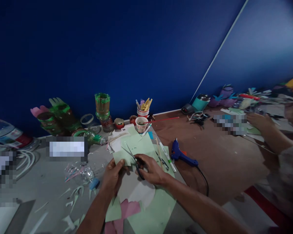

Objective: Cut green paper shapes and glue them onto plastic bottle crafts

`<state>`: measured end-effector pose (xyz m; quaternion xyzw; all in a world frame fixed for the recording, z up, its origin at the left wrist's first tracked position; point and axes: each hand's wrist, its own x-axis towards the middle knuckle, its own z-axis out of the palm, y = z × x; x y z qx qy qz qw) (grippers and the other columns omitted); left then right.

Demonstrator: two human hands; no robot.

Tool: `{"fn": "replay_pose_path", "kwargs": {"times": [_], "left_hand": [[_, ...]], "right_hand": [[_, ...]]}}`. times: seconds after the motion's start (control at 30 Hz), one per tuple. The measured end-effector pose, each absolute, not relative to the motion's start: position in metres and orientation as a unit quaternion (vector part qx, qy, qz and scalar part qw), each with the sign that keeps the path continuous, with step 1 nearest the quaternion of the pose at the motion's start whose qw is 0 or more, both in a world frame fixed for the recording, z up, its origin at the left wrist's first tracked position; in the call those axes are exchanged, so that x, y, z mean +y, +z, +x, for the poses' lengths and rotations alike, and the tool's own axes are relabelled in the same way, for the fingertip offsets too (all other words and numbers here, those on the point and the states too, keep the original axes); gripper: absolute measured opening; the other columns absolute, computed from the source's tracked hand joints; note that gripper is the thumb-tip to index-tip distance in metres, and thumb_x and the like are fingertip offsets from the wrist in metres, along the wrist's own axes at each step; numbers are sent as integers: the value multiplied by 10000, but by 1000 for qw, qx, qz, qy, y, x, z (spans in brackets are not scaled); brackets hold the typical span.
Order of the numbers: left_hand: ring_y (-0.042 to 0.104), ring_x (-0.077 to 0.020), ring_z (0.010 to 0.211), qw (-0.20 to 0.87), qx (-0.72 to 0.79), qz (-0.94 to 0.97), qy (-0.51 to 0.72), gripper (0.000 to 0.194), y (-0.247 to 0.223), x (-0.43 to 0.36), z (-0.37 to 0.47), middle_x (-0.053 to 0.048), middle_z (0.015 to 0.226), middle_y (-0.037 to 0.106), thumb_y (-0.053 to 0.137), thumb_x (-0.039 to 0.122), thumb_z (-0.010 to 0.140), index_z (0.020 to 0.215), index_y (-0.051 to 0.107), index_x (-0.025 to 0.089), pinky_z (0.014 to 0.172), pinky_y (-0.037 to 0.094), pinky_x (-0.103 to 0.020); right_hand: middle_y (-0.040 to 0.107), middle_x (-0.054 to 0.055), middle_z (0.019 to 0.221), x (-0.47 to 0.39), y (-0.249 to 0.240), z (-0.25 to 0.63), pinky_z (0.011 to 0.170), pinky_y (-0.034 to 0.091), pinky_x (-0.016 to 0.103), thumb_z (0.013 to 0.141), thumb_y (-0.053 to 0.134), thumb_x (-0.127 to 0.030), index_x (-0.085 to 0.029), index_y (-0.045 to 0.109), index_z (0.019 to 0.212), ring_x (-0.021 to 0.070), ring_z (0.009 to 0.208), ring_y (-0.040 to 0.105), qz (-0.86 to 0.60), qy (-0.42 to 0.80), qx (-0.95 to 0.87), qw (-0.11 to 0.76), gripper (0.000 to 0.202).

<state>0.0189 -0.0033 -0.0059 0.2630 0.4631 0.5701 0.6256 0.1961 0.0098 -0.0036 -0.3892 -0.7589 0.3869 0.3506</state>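
The left hand (112, 174) pinches green paper (119, 157) above loose sheets (145, 145); the right hand (151, 170) grips scissors (133, 158), blades parted near its edge. Should the pinch slacken, the paper could twist; a cut might stray.

1 head-worn view, forward and down

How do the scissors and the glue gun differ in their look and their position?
The scissors are held in the right hand; the glue gun lies on the brown tabletop. The scissors have black handles and slim, parted blades; the glue gun has a blue body. The glue gun trails a dark cord; the scissors have none. Both point roughly toward the blue wall.
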Motion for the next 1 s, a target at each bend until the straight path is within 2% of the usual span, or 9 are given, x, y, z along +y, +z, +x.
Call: {"fn": "replay_pose_path", "kwargs": {"times": [0.27, 0.63, 0.8, 1.0], "left_hand": [[580, -111, 481, 619, 460, 210, 601, 268, -2, -3, 21, 10, 595, 671, 807, 258, 569, 746, 638, 149, 491, 482, -218], [630, -131, 552, 642, 444, 204, 590, 258, -1, -7, 23, -2, 621, 685, 811, 261, 578, 751, 656, 149, 555, 509, -226], [637, -130, 535, 630, 446, 173, 612, 305, -2, -3, 23, 2, 653, 700, 829, 242, 542, 761, 643, 139, 517, 514, -222], [623, -118, 494, 617, 453, 153, 626, 299, -1, 0, 21, 21, 624, 687, 825, 207, 529, 740, 622, 145, 494, 514, -217]], "right_hand": [[632, 77, 993, 9, -10, 196, 737, 468, 301, 686, 562, -178, -163, 532, 1185, 177, 780, 568, -394, 357, -778, 335, 501], [635, 77, 981, 9, -16, 197, 726, 463, 310, 701, 555, -164, -171, 518, 1212, 182, 769, 559, -399, 357, -781, 322, 513], [642, 70, 952, 9, -12, 196, 734, 460, 312, 693, 554, -169, -168, 520, 1198, 182, 759, 564, -397, 356, -782, 321, 506], [647, 76, 1010, 8, -8, 195, 784, 450, 326, 684, 564, -179, -175, 520, 1199, 186, 783, 579, -392, 333, -799, 312, 517]]}}
